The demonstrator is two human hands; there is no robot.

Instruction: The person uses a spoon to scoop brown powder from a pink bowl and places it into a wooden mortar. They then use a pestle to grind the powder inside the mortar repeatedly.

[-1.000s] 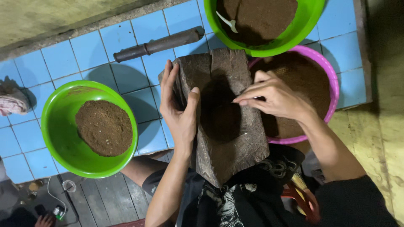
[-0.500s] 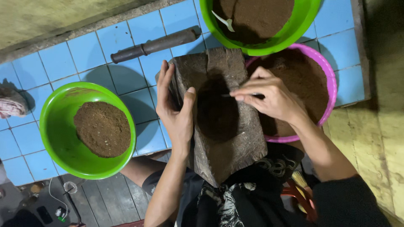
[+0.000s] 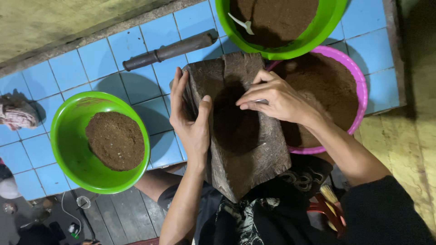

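the left hand point(image 3: 193, 120) grips the left edge of a dark, rough slab point(image 3: 240, 136), thumb on the upper face and fingers wrapped behind, holding it tilted over the person's lap and the near edge of the blue-tiled counter point(image 3: 145, 54). the right hand point(image 3: 277, 97) rests on the slab's upper right part, fingers pinched around a small thin tool, only a pale sliver of which shows; what it is cannot be told.

compared with a second ago, the right hand has drawn its fingers in from a flatter, spread pose into this tighter pinch and slid a little toward the dark hollow in the middle of the slab. the left hand and the slab sit much as they did. that reads as work going on at the hollow rather than the slab being moved.

just beyond the slab, partly under it, is a pink basin point(image 3: 349, 77) of brown powder, and above that a green basin point(image 3: 313, 36) with more powder and a pale spoon point(image 3: 240, 23), cut off by the top edge. a dark pestle-like rod point(image 3: 170, 50) lies on the tiles. well to the left stands a second green bowl point(image 3: 97, 140) with a mound of powder. the slab's lower end merges into dark clothing, so its full shape is unclear.
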